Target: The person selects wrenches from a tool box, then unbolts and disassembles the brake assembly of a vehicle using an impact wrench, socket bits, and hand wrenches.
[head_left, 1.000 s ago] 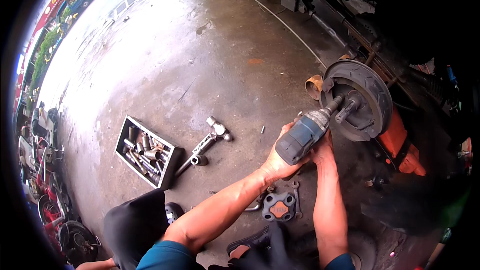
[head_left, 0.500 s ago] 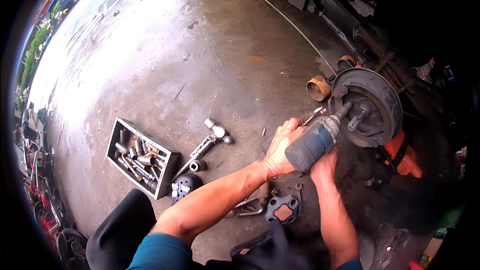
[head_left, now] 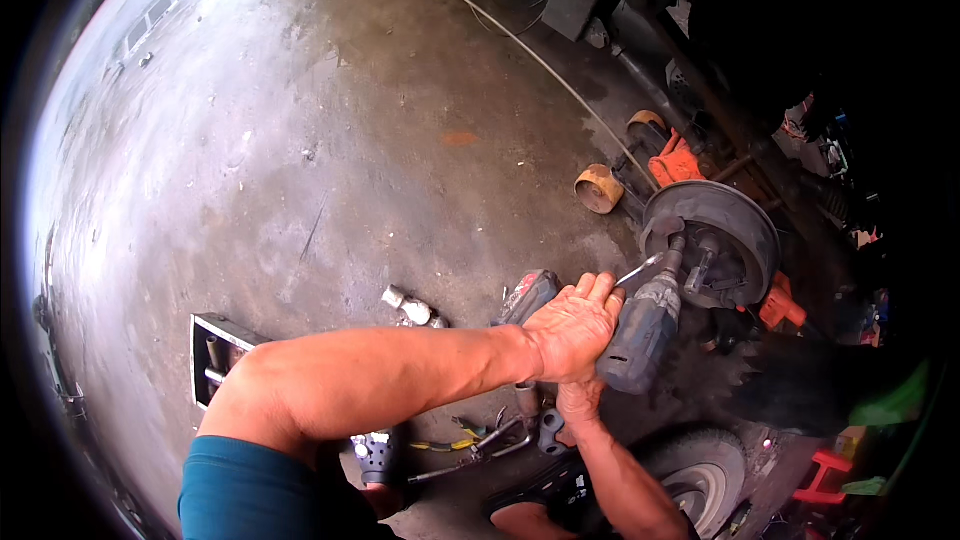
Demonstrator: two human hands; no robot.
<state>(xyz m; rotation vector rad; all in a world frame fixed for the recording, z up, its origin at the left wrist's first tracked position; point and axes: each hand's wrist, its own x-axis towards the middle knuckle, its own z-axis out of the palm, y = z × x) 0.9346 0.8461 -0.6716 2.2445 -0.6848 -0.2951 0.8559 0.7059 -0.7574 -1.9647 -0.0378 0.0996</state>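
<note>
My left hand (head_left: 575,332) has its fingers curled beside the blue-grey impact wrench (head_left: 640,335), on a silver wrench (head_left: 642,268) that reaches toward the hub. My right hand (head_left: 578,402) grips the impact wrench from below, its fingers mostly hidden. A red-and-grey battery pack (head_left: 522,295) shows behind my left hand. The impact wrench's socket (head_left: 676,248) meets the grey wheel hub (head_left: 740,220), close to its central shaft (head_left: 705,265). An orange jack (head_left: 782,302) stands behind the hub.
A tray of sockets (head_left: 200,360) and a silver tool (head_left: 405,305) lie left. Rusty casters (head_left: 600,190), another orange piece (head_left: 672,162) and a long hose (head_left: 510,35) are beyond. Wrenches (head_left: 480,450), a black clog (head_left: 375,457) and a tyre (head_left: 715,460) are near me.
The impact wrench has swung to point more nearly straight away from me. My left forearm now lies more crosswise, the silver wrench has moved with that hand, and the view has shifted.
</note>
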